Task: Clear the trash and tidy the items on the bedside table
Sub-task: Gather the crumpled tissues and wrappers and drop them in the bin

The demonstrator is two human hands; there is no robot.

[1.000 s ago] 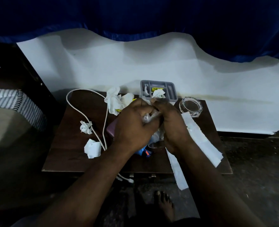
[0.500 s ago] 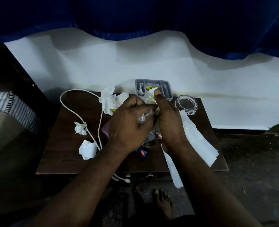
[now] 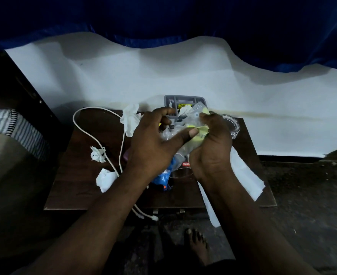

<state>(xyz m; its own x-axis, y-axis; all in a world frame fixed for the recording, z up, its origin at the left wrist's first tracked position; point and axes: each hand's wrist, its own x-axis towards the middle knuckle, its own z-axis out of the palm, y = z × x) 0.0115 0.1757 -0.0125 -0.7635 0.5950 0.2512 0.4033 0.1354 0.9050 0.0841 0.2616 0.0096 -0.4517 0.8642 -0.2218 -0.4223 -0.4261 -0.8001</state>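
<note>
Wrapper (image 3: 195,111): crumpled clear plastic with yellow scraps, held over the middle of the table (image 3: 80,185), near the grey tray (image 3: 168,99).
Hands: left hand (image 3: 153,144) and right hand (image 3: 212,145) both grip it, fingers curled.
Edges: white cable (image 3: 121,153) and paper strip (image 3: 246,175) overhang the near edge.
Surface: dark wood, crumpled tissues (image 3: 98,154) left; white wall (image 3: 163,76), blue curtain (image 3: 163,16) far.

A dark blue curtain (image 3: 163,18) hangs across the top, its wavy hem casting shadow on the white wall (image 3: 183,76), which carries a faint brownish streak (image 3: 272,116). The dark wooden worktop (image 3: 88,139) stands against that wall. To the left are a dark bed frame (image 3: 15,82) and striped bedding (image 3: 19,126). The floor (image 3: 312,215) is dark and speckled, and the light is dim.
</note>
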